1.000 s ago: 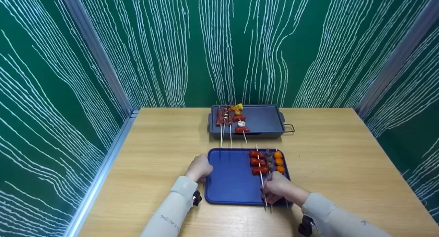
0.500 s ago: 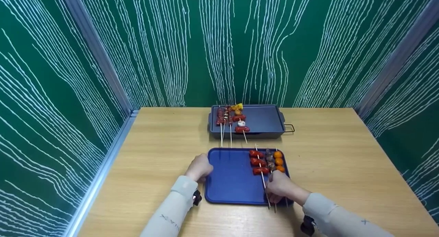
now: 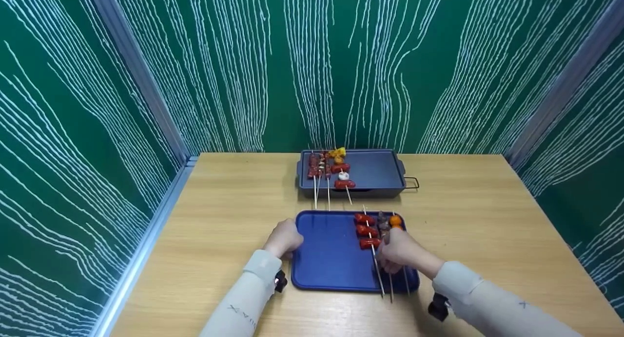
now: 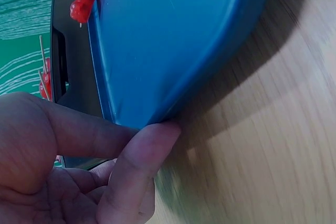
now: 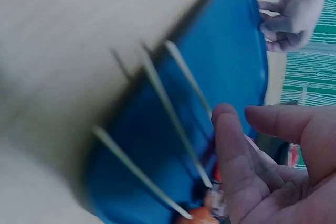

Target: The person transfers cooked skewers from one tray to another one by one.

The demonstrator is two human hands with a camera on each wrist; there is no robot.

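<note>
My right hand (image 3: 399, 251) has slid a little farther up the row, now hiding the lower balls of the round orange skewer (image 3: 395, 220). Thumb and forefinger stand apart, apparently gripping nothing. The grey-brown chunky skewer (image 3: 382, 221) lies on the rounded blue tray (image 3: 329, 251), between the orange one and the glossy red sausage skewer (image 3: 366, 230) — so I judge it laid down, perhaps being straightened. My left hand (image 3: 284, 238) still pinches the tray's edge — steadying it, I'd say.
</note>
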